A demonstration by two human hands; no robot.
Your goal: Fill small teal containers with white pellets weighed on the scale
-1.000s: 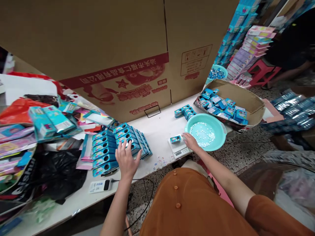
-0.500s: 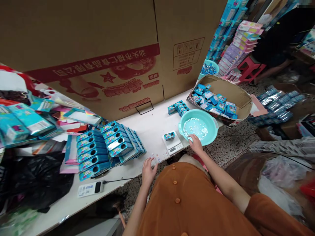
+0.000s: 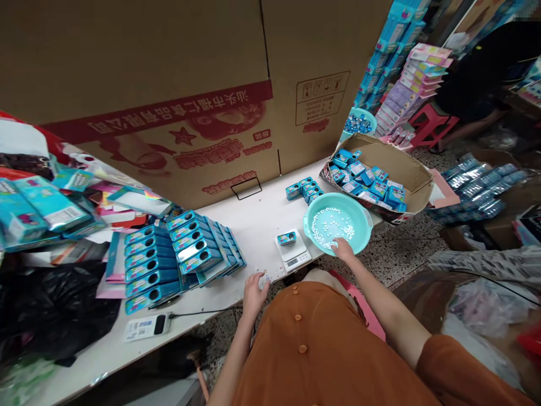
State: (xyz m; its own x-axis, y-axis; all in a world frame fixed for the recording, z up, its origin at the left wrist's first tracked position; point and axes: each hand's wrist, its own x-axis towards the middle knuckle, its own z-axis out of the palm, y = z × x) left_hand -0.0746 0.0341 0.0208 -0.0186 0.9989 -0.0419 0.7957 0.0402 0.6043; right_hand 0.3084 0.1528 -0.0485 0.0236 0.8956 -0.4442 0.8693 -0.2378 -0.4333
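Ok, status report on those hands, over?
Right fingers at white pieces in basin. Left fingers parted, near table edge. Blue box on scale. No obstruction visible.

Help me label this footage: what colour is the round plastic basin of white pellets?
Turquoise basin, best in the head view.

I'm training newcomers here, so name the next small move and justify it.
Probably the right hand should pinch up a few white pellets: it reaches over the near rim of the turquoise basin beside them, while a small blue box sits on the scale nearby.
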